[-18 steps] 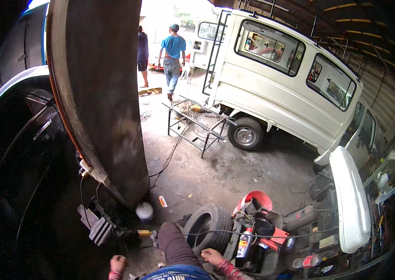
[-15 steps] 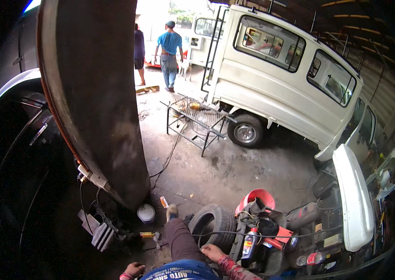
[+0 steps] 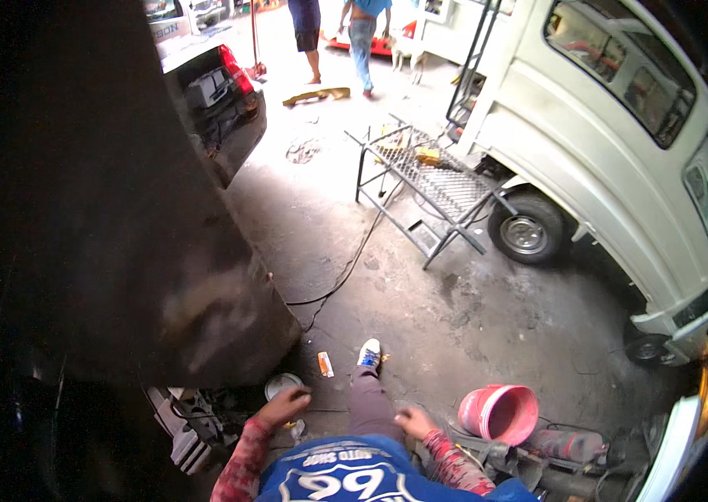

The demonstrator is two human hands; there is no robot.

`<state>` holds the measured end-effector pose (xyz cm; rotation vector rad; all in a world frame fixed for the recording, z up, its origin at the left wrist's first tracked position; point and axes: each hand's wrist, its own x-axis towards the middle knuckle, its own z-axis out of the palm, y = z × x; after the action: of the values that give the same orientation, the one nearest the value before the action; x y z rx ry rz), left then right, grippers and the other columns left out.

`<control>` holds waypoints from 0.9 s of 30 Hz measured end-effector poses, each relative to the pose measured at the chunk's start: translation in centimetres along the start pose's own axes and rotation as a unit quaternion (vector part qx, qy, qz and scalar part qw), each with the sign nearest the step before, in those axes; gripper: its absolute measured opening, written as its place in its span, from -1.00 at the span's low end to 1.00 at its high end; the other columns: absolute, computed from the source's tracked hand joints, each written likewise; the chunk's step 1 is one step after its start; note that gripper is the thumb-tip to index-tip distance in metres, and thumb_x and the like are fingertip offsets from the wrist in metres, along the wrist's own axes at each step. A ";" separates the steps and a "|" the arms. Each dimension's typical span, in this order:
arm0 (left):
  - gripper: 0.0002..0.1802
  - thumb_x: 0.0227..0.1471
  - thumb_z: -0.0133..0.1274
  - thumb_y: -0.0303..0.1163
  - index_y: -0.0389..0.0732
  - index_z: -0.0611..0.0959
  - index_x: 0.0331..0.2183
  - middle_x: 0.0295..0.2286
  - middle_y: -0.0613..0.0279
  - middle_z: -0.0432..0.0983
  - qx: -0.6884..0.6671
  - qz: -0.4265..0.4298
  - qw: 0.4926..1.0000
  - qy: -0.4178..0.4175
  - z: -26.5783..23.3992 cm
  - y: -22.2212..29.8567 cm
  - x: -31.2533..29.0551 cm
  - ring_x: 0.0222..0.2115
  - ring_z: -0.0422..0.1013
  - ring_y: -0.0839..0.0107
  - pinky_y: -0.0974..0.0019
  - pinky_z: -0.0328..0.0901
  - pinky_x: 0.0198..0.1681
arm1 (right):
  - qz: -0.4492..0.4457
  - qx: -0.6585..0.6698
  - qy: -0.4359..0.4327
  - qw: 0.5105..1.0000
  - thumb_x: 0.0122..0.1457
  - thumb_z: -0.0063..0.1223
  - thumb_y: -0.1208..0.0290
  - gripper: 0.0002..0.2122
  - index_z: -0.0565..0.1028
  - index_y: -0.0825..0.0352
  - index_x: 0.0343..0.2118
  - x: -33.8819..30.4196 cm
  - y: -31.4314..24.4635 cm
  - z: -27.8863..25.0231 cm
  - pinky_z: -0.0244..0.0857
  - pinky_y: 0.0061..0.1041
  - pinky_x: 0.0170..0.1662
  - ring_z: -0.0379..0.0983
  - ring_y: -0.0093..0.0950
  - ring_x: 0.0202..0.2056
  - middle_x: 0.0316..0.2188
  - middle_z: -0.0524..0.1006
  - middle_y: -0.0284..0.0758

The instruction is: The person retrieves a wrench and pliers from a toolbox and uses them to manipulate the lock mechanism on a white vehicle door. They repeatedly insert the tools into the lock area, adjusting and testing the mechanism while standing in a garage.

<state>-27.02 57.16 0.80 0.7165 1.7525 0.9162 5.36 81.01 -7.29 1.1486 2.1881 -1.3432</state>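
My left hand hangs beside my body, its fingers loosely bent and apart with nothing seen in them. It appears just above a round pale-topped can on the floor by the dark pillar. My right hand hangs near my thigh, fingers loosely curled, also without a visible object. One leg in dark trousers is stepped forward, ending in a white and blue shoe. The red bucket lies tilted to the right of my right hand, apart from it.
A wide dark pillar rises at left. Ahead stands a metal mesh-topped table with tools, beside a white van. A black cable crosses the floor. Two people and a dog are farther off. Clutter lines the lower right.
I have moved forward: the mesh table and van are nearer, and the tyre beside my leg has left view. My left hand has risen further into view. A different foot is in front.
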 end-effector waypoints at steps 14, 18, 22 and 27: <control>-0.50 0.10 0.13 -0.07 -0.29 0.67 -0.10 -0.16 -0.09 0.64 0.012 -0.176 0.960 0.217 -14.7 6.9 37.1 -0.08 0.55 0.12 0.16 0.39 0.03 | 0.120 0.309 0.188 0.924 0.25 0.14 0.37 -0.69 0.51 0.40 0.00 17.7 -9.4 -27.5 0.46 -0.51 -0.23 0.54 -0.54 -0.34 -0.28 0.61 -0.27; -0.43 0.20 0.00 0.01 -0.39 0.69 -0.24 -0.37 -0.11 0.65 0.090 -0.363 0.900 0.222 -17.4 -1.1 41.0 -0.40 0.57 0.07 0.05 0.43 -0.28 | 0.047 0.263 0.118 0.956 0.25 0.16 0.37 -0.67 0.50 0.39 0.04 25.5 -15.5 -29.6 0.44 -0.53 -0.18 0.53 -0.55 -0.32 -0.27 0.59 -0.30; -0.17 0.21 -0.16 0.23 -0.47 0.64 -0.09 -0.07 -0.38 0.52 0.113 -0.405 0.897 0.138 -20.7 -1.6 47.3 0.07 0.44 -0.09 0.05 0.32 0.10 | 0.052 0.343 0.062 0.936 0.25 0.16 0.37 -0.66 0.50 0.39 0.05 36.3 -22.3 -32.0 0.43 -0.55 -0.15 0.53 -0.56 -0.30 -0.26 0.59 -0.30; -0.34 0.21 -0.10 0.08 -0.37 0.67 -0.08 -0.09 -0.32 0.55 0.150 -0.331 0.928 0.079 -37.5 4.4 61.1 0.08 0.41 -0.12 0.07 0.28 0.16 | 0.163 0.331 0.086 0.925 0.24 0.17 0.32 -0.65 0.50 0.41 0.02 53.9 -32.7 -36.2 0.43 -0.56 -0.15 0.52 -0.56 -0.30 -0.26 0.60 -0.28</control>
<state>-82.46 99.13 -17.38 0.1946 2.1075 0.2488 -48.78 129.39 -3.78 1.8274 1.5501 -1.9407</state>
